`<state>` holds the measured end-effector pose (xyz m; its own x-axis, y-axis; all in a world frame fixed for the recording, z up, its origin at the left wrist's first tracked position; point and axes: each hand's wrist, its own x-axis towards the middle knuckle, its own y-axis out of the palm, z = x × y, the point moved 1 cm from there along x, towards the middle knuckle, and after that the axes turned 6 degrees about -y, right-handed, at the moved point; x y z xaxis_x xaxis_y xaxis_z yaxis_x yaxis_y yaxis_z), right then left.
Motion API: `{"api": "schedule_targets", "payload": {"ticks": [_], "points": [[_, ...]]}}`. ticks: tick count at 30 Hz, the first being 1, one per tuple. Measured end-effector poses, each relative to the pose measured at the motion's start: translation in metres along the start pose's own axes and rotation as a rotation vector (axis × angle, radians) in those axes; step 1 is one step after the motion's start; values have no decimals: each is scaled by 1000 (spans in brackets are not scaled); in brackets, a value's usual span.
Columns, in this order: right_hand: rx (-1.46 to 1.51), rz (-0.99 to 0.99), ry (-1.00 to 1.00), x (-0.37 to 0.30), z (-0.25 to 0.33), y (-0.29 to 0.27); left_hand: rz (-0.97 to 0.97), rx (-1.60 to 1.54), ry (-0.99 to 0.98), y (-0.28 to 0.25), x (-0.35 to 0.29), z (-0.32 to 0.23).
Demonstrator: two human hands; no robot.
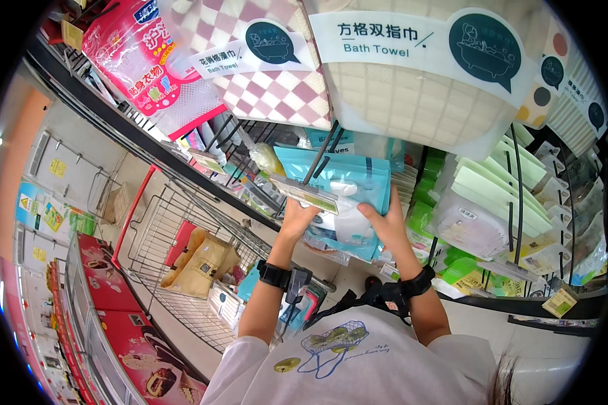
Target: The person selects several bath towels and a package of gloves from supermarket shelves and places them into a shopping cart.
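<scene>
A light-blue plastic pouch (363,177) with a white patch is between my two hands, below a black display hook. My right hand (387,223) grips its right side, thumb across the front and the other fingers mostly behind. On the lower left side, my left hand (297,219) closes on the pouch; a price-label holder (307,197) at the hook's end partly hides its fingers. The hook passes over the pouch front, and whether the pouch hangs from it I cannot tell. Beneath it, more clear packaging (327,251) shows.
Packaged bath towels (419,101) hang above my hands, beside a pink laundry-bag pack (145,74). Pale-green packs (496,189) hang on hooks at right. A wire shopping cart (152,250) with goods stands at left, near red-pink freezers (132,337). Several hooks jut out from the rack.
</scene>
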<state>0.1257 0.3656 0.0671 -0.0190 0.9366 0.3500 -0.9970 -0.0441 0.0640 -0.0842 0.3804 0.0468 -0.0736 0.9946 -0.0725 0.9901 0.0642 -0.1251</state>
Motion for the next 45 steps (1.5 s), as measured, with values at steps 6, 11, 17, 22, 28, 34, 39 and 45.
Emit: {"api": "schedule_targets", "payload": {"ticks": [6, 11, 17, 22, 28, 34, 39, 45], "points": [[130, -50, 10, 8, 16, 5, -81, -166, 87, 13, -1, -22], [199, -58, 37, 30, 24, 3, -100, -166, 112, 20, 3, -60], [99, -78, -161, 52, 8, -9, -43, 28, 112, 15, 48, -21], [29, -40, -129, 61, 1, -23, -62, 90, 340, 24, 72, 15], [-58, -6, -219, 57, 12, -26, -33, 95, 409, 27, 48, -21], [-117, -56, -354, 65, 40, -13, -323, -70, 181, 38, 23, -74], [-141, -133, -384, 73, 53, -3, -299, -203, 319, 44, 32, -85], [-169, -168, -340, 72, 59, -2, -264, -222, 278, 46, 36, -93]]}}
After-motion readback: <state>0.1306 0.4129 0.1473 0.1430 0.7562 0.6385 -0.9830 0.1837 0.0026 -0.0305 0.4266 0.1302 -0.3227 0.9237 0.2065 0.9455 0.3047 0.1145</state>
